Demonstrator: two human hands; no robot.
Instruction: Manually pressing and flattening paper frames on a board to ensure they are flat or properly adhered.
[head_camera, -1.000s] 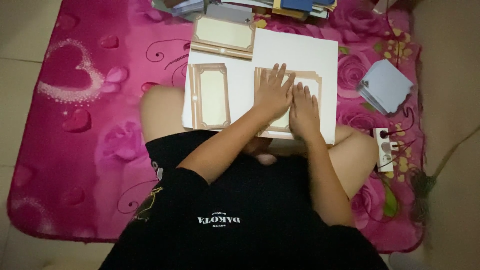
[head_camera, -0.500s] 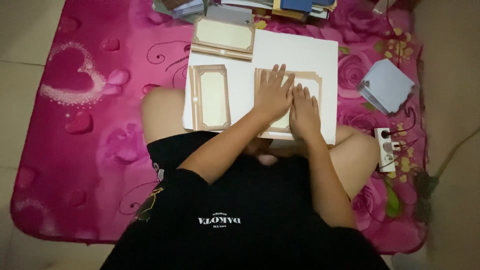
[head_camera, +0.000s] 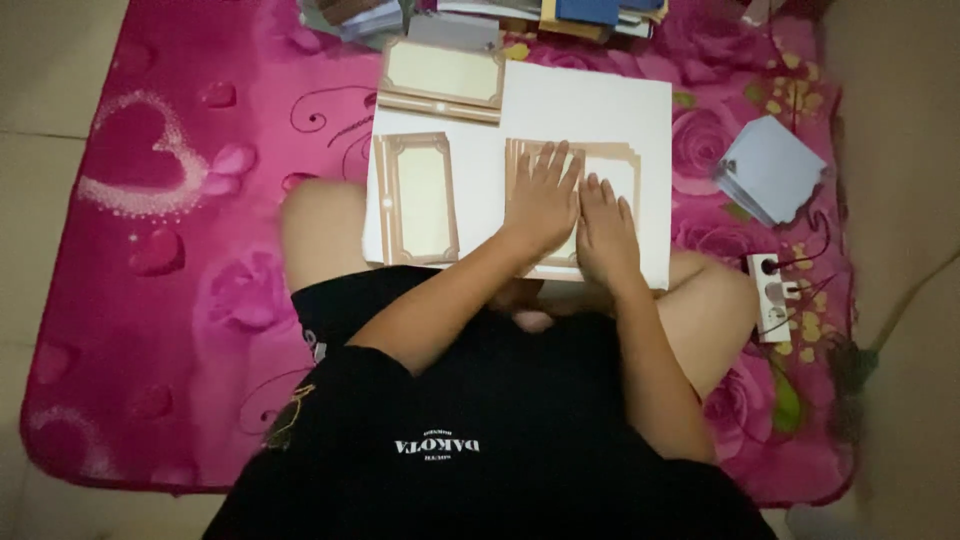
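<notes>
A white board (head_camera: 600, 105) rests across my crossed legs. On its right half lies a cream card with a brown border (head_camera: 625, 170). My left hand (head_camera: 545, 195) and my right hand (head_camera: 605, 230) both lie flat on this card, side by side, palms down, fingers spread. Neither hand grips anything. A second card of the same kind (head_camera: 418, 197) lies upright on the left half of the board, apart from my hands. A third one (head_camera: 442, 76) lies crosswise at the board's far left corner.
A pink flowered mat (head_camera: 160, 250) covers the floor under me. A pile of books and papers (head_camera: 560, 12) sits at the far edge. A stack of pale blue sheets (head_camera: 772, 168) lies to the right, with a white power strip (head_camera: 772, 297) near my right knee.
</notes>
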